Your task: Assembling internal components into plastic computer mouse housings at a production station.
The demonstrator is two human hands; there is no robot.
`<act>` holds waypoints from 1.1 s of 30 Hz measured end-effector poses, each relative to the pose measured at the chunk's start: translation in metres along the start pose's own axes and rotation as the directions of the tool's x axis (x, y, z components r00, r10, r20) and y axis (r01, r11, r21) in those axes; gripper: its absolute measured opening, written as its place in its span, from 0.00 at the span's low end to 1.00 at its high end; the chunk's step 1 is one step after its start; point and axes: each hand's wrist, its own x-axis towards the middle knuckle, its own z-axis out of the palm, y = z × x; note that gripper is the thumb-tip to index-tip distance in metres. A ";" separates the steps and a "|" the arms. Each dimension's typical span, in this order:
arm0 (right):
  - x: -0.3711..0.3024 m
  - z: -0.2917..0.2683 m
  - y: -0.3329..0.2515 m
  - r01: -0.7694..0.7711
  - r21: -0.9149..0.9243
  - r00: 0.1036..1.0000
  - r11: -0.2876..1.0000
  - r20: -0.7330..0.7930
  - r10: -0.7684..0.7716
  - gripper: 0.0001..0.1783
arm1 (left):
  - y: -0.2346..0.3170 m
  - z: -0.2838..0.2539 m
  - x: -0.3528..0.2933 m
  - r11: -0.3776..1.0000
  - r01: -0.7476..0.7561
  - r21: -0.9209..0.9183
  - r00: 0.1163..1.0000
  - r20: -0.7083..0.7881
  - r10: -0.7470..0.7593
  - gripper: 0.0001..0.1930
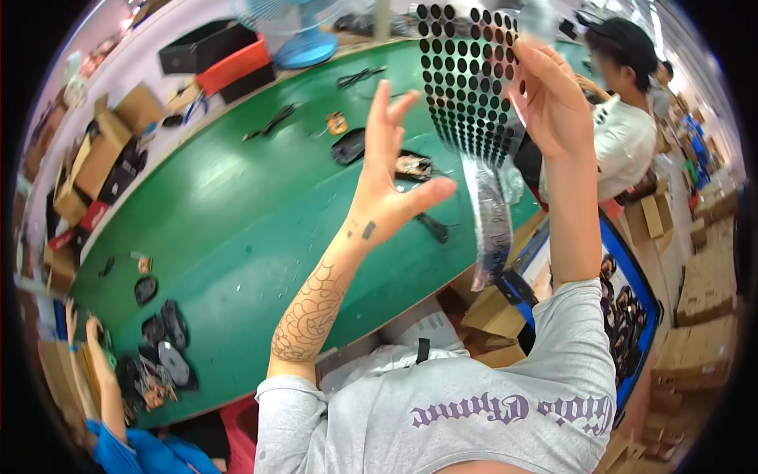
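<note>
A clear sheet with rows of black round dots (pixel 466 79) hangs upright from my right hand (pixel 557 103), which pinches its right edge. My left hand (pixel 383 174) is raised to the left of the sheet, fingers spread and thumb out, with nothing visible in it. Below the sheet, a crinkled clear plastic strip (pixel 488 213) reaches down to the table's near edge. Behind my left hand lie a black oval shell (pixel 348 147) and a black part with copper-coloured insides (pixel 415 166). A black coiled cable (pixel 434 227) lies just below them.
The green table (pixel 237 237) curves away to the left. A blue-rimmed bin of black parts (pixel 624 324) stands at my right. A co-worker (pixel 624 118) is at the far right, another's arms (pixel 106 371) at lower left near piled black parts (pixel 162 359). A blue fan (pixel 304 43) stands behind.
</note>
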 end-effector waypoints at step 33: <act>-0.025 0.076 0.343 -0.217 -0.479 0.976 0.851 -0.097 0.194 0.12 | -0.011 -0.107 -0.240 0.079 0.027 0.997 0.996 -0.021 -0.083 0.24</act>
